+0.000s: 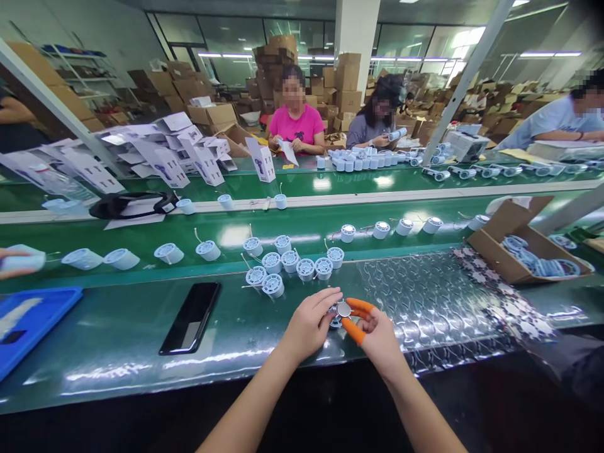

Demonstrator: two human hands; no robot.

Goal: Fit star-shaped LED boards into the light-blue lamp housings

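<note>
Lower centre of the frame, pale-blue round plastic housing point(335, 322): held between both hands, near the front edge of the glossy dark-green bench point(123, 340); partly covered by fingers and tool; cannot tell if resting or lifted.
Left hand point(306, 322): closed against the housing's left side, with thumb and fingertips touching it.
Right hand point(383, 340): gripping the orange-handled pliers point(353, 331) by both grips.
Orange-handled pliers: spread in a V towards the right hand, with a round silver-coloured head over the housing; jaws too hidden to read.
Cluster of pale-blue short cylinders with slotted tops point(306, 269): just beyond the left hand, mostly upright, some trailing thin wires.
Black rectangular smartphone point(186, 327): flat on the bench, left of the left hand.
Clear embossed plastic sheet point(410, 302): spread right of the right hand.
Open brown cardboard box point(491, 251): right side of the frame, holding pale-blue plastic rings point(557, 261).
Blue plastic tray point(61, 308): left edge of the frame, below a co-worker's hand point(12, 263) on another pale-blue cylinder point(31, 258).
Upper centre, person in a pink shirt point(297, 133): behind the far green counter, holding white paper.
</note>
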